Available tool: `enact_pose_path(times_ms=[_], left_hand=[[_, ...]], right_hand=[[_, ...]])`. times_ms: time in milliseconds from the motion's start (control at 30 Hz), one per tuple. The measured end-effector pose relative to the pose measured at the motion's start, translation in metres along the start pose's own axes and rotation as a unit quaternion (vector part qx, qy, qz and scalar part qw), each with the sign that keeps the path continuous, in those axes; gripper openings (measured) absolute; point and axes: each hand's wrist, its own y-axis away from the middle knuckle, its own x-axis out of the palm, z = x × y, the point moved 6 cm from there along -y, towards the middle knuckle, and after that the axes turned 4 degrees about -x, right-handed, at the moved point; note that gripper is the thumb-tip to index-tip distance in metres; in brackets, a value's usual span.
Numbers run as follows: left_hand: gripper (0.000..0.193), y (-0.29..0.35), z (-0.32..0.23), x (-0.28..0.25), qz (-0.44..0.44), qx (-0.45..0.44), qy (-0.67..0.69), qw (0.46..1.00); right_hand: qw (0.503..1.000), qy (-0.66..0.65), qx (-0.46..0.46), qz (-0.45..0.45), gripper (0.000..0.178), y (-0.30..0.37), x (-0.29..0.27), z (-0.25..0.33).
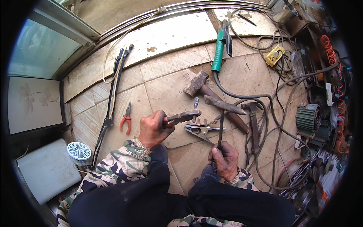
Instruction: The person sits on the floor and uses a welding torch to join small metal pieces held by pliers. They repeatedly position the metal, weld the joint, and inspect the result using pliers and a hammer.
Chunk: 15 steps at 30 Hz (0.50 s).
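My left hand (154, 128) is closed round red-handled pliers (180, 116). Their jaws grip a short metal pin (196, 104), held upright above the floor. In my right hand (225, 160) is a chipping hammer (221, 128), its thin dark handle pointing away from me and its pointed head (226, 105) a little right of the pin, apart from it. Beneath and between my hands lies a metal spring clamp (202, 131). Just beyond, a heavy sledgehammer (196, 83) rests on the floor, its handle partly behind the chipping hammer's head.
Another hammer (254, 126) lies at right among dark cables. A green electrode holder (217, 56) is farther off. Red-handled long-nose pliers (126, 120) and a black folding arm (113, 90) lie at left. A yellow socket (275, 55), a motor (307, 118) and clutter line the right.
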Motion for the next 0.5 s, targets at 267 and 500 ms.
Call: enact_pose_path(times_ms=[267, 500], left_hand=[[0.032, 0.000, 0.006, 0.005, 0.009, -0.006, -0.006, 1.000], [0.039, 0.000, 0.009, 0.015, 0.046, -0.059, 0.027, 0.997]], right_hand=[[1.000, 0.007, -0.008, 0.006, 0.021, -0.001, -0.001, 0.000], [1.000, 0.020, -0.010, 0.007, 0.021, -0.004, -0.001, 0.002]])
